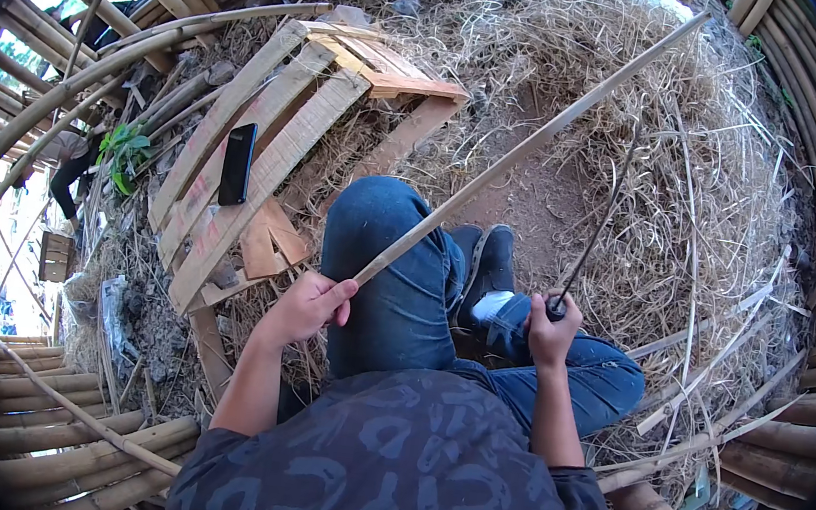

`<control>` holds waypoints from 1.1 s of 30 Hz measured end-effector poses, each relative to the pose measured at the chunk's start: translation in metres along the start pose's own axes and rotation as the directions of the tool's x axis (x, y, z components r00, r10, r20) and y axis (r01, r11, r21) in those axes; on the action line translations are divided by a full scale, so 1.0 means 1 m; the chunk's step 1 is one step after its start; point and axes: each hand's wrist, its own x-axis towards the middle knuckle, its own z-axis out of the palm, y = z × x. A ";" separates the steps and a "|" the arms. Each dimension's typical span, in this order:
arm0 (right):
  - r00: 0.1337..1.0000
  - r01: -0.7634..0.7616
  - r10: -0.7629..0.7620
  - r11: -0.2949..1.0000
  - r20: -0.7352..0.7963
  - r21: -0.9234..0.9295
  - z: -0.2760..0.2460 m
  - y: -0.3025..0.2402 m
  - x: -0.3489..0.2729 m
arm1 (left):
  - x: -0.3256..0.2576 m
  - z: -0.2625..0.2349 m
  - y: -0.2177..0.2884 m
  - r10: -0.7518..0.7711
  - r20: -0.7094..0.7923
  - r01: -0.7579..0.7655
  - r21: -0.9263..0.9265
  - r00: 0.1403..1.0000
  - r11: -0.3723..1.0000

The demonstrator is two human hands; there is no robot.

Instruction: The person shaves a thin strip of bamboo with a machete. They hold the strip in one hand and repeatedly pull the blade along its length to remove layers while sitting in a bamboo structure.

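My left hand [309,312] is closed around the near end of a long, pale bamboo strip [542,135]. The strip crosses my raised left knee and slants up to the far right. In my right hand [552,334], held in a fist above my folded right leg, is the black handle of a long knife [601,227]. Its thin, dark blade points up and away, apart from the strip. Left of my knee, a slatted wooden crate [305,120] lies tilted, with a black phone [236,165] on its slats.
Curly bamboo shavings [639,171] cover much of the ground ahead and to the right. Bamboo poles [799,441] and loose strips lie at the right. Curved bamboo [84,92] arches over the left side, near a green plant [126,150]. Another person [70,171] is partly visible far left.
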 end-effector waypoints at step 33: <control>0.756 0.635 -0.276 0.526 0.593 -0.566 0.074 -0.143 0.113 | 0.000 0.008 -0.016 0.048 -0.106 -0.044 0.034 0.993 0.998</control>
